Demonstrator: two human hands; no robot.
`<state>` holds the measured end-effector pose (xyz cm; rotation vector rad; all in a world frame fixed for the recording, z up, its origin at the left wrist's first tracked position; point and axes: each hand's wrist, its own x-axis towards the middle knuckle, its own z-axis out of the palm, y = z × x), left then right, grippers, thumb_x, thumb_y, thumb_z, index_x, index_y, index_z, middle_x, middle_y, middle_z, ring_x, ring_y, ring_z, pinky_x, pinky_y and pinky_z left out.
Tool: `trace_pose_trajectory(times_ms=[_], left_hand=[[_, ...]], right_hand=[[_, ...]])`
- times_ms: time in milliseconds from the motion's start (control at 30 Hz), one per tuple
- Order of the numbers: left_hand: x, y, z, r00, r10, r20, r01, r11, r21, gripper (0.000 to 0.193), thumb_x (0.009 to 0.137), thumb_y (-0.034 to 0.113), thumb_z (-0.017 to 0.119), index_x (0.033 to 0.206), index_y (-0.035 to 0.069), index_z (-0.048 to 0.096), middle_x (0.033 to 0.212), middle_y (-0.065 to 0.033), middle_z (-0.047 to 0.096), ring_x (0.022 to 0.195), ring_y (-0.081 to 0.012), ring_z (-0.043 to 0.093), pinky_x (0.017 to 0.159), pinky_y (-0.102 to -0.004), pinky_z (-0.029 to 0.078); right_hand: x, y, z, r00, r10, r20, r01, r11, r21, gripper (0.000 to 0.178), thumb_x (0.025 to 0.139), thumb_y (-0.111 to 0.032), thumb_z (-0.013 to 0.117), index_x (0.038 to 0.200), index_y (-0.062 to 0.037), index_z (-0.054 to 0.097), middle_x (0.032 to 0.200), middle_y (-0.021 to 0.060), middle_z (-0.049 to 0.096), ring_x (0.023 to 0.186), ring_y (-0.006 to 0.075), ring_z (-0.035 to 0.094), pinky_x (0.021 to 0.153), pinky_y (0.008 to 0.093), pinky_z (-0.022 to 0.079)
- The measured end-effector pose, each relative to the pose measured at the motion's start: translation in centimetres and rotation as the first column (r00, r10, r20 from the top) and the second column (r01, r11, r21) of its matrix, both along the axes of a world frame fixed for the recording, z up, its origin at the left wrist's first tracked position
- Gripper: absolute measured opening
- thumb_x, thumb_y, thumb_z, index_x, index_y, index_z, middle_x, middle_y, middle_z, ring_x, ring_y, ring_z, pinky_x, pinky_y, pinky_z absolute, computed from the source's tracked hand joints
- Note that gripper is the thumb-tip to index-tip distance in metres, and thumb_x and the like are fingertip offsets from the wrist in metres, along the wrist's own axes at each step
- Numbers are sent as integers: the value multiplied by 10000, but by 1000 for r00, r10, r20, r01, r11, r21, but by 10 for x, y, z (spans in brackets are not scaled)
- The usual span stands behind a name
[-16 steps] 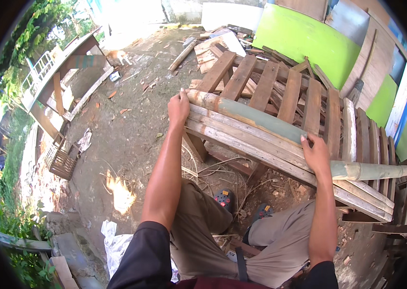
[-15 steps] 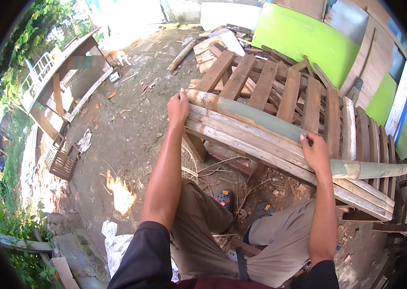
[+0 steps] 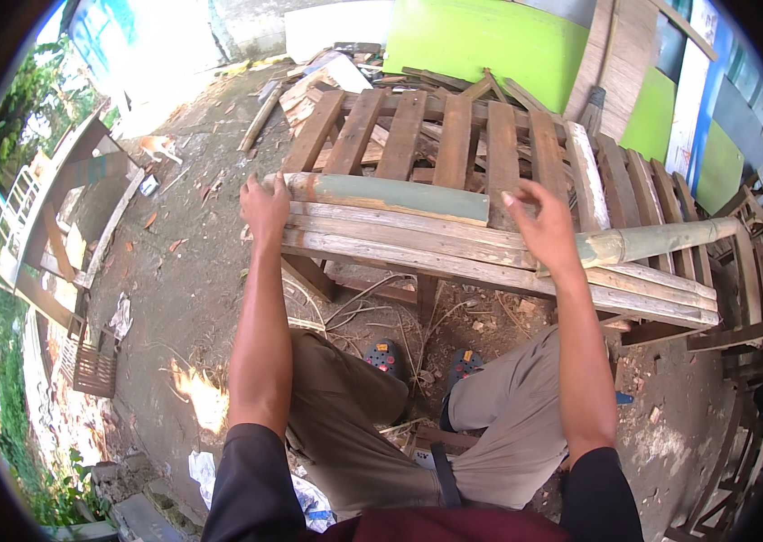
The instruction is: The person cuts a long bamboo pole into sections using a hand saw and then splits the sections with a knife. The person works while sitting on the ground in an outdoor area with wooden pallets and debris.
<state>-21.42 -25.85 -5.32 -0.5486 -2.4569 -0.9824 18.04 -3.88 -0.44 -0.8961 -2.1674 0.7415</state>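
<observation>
A split length of bamboo [image 3: 390, 194], green-grey with a brown patch on the left, lies along the front of a slatted wooden bench [image 3: 425, 137]. My left hand [image 3: 264, 210] is closed at its left end, with the thumb and fingers curled against it. Just off the right end is my right hand [image 3: 542, 224], its thumb and forefinger apart and nothing between them. Beneath the bamboo run pale, weathered wood strips [image 3: 400, 237] along the bench's front edge. Another bamboo length [image 3: 661, 242] lies to the right of my right wrist, slanting across the slats.
Behind the bench are a scrap-wood pile [image 3: 332, 77], a bright green panel [image 3: 490, 50] and a broom [image 3: 593, 108]. Left on the ground stand a plastic crate [image 3: 90, 359] and a wooden table-like frame [image 3: 65, 203]. A cat [image 3: 158, 146] is farther back. Thin strips [image 3: 359, 303] litter the ground by my feet.
My right hand has let go of the bamboo's right end and opened. The left hand stays at the left end. The view has turned, so the scene sits farther left.
</observation>
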Motion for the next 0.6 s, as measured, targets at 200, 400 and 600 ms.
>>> trace_pose_trajectory(times_ms=[200, 400, 600], left_hand=[[76, 47, 46, 822, -569, 0, 569, 822, 2, 642, 927, 445, 665, 1359, -14, 542, 1372, -245, 548, 1273, -409, 526, 1066, -526, 410], [188, 105, 42, 380, -916, -127, 827, 398, -398, 729, 881, 516, 706, 1407, 50, 508, 1441, -200, 501, 1372, -336, 451, 1165, -534, 291], [295, 133, 32, 227, -973, 31, 902, 198, -383, 912, 797, 625, 734, 1435, 31, 466, 1407, -192, 530, 1337, -361, 476, 1152, -521, 312]], right_hand=[[107, 43, 30, 990, -81, 117, 71, 994, 81, 610, 872, -437, 751, 1265, 15, 637, 1219, 231, 662, 1172, 357, 619, 1021, 434, 452], [130, 21, -6, 860, -114, 497, -74, 936, 343, 887, 759, -657, 754, 1365, -36, 571, 1391, 207, 540, 1381, 361, 427, 1188, 575, 200], [139, 21, -12, 819, -149, 555, -86, 923, 376, 1047, 631, -732, 757, 1411, -72, 530, 1438, 184, 502, 1401, 340, 397, 1205, 557, 178]])
